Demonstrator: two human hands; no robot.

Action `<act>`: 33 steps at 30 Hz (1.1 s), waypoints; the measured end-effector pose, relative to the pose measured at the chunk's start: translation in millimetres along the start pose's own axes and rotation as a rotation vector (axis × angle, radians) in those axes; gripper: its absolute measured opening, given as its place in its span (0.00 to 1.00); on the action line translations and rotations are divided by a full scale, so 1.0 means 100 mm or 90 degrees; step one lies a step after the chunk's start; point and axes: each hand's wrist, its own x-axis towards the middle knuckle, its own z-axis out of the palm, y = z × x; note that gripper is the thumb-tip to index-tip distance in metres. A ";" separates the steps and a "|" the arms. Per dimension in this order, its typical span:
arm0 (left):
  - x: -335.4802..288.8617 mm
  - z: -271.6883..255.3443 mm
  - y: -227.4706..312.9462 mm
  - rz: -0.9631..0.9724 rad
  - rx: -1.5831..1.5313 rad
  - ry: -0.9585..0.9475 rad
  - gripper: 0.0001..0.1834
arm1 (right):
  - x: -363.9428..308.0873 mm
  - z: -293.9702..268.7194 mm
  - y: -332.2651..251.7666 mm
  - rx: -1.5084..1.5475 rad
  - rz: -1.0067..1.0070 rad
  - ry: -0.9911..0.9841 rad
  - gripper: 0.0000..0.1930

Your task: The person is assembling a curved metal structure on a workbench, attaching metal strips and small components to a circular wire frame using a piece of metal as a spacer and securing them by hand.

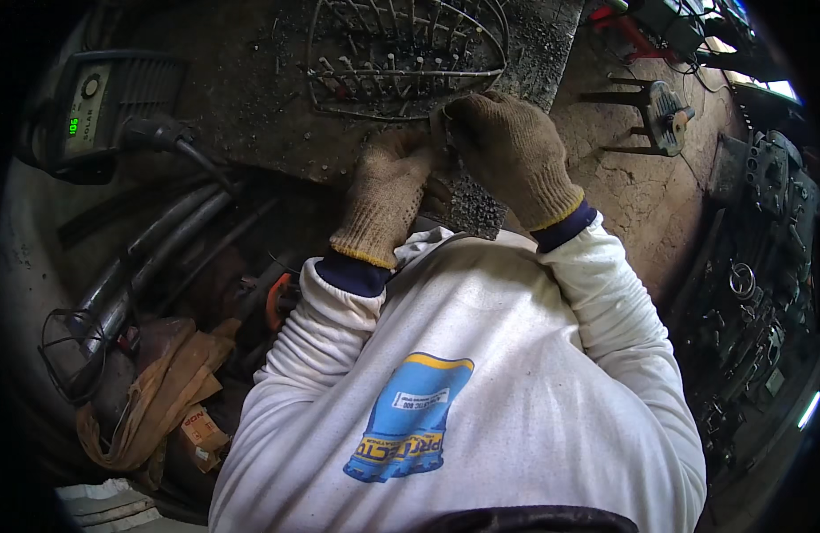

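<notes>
Both my hands wear brown knitted gloves and come close together over the near corner of a dark metal table (pixel 268 107). My left hand (pixel 394 182) is closed, its fingers curled in toward the right hand. Bent over just right of it, my right hand (pixel 507 142) is closed too, its fingertips pointing down and left. What lies between the fingers is dark and hidden by the gloves. Just beyond them, a curved metal rod frame (pixel 405 75) with several short upright rods lies on the table; the right hand overlaps its near edge. Dark grit covers the table corner.
A welding machine (pixel 95 102) with a lit green display stands at left, a thick cable plug in it. Metal pipes (pixel 152 240), a brown cloth (pixel 161 391) and a carton (pixel 201 435) lie below. A plastic stool (pixel 663 115) and piled metal parts (pixel 756 284) are at right.
</notes>
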 end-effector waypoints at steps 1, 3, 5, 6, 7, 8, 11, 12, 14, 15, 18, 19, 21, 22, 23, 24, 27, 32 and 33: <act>0.00 0.00 -0.01 0.006 -0.002 0.000 0.13 | 0.00 0.00 -0.01 -0.006 0.011 -0.002 0.09; 0.00 0.00 -0.01 0.013 -0.003 0.000 0.13 | -0.01 0.02 0.01 -0.014 -0.016 0.015 0.09; -0.01 0.00 0.00 0.040 0.060 0.004 0.11 | -0.01 0.00 0.02 -0.023 -0.042 0.033 0.09; -0.02 0.01 0.01 0.040 0.059 0.006 0.11 | 0.02 -0.06 0.01 -0.057 -0.012 -0.067 0.09; -0.03 0.02 0.02 0.031 0.067 0.022 0.11 | 0.05 -0.12 0.00 -0.090 0.018 -0.167 0.09; -0.05 0.02 0.03 0.022 0.074 0.039 0.11 | 0.04 -0.22 -0.01 -0.089 0.016 -0.167 0.09; -0.08 0.00 -0.02 0.032 0.066 0.035 0.12 | -0.03 -0.50 0.01 0.014 0.008 0.056 0.08; -0.06 0.01 -0.01 0.032 0.066 0.033 0.12 | -0.03 -0.54 0.04 0.028 0.020 0.061 0.09; -0.02 0.02 0.01 0.001 0.089 0.021 0.11 | -0.04 -0.56 0.11 0.040 0.033 0.066 0.10; -0.05 0.05 0.02 0.002 0.089 0.022 0.11 | -0.07 -0.51 0.14 0.046 0.040 0.057 0.10; -0.11 0.16 0.05 0.018 0.078 0.007 0.13 | -0.12 -0.41 0.16 0.067 0.053 0.057 0.11; -0.08 0.18 0.04 0.001 0.091 0.012 0.12 | -0.13 -0.39 0.17 0.080 0.058 0.065 0.12; -0.05 0.18 0.02 -0.016 0.105 0.018 0.12 | -0.13 -0.33 0.22 0.076 0.054 0.066 0.12; -0.04 0.18 -0.01 0.005 0.077 0.022 0.12 | -0.13 -0.32 0.24 0.072 0.049 0.066 0.12; -0.03 0.18 -0.02 0.027 0.050 0.026 0.12 | -0.12 -0.32 0.26 0.074 0.048 0.066 0.12; -0.02 0.19 -0.01 0.026 0.051 0.027 0.12 | -0.12 -0.31 0.27 0.077 0.056 0.059 0.12; -0.01 0.21 0.01 0.013 0.096 0.044 0.12 | -0.12 -0.26 0.32 0.085 0.050 0.058 0.12; 0.03 0.17 -0.08 0.063 0.060 0.027 0.13 | -0.11 -0.24 0.31 0.104 0.071 0.030 0.11; 0.00 0.22 0.05 0.009 0.106 0.027 0.13 | -0.08 -0.27 0.29 0.094 0.082 0.007 0.11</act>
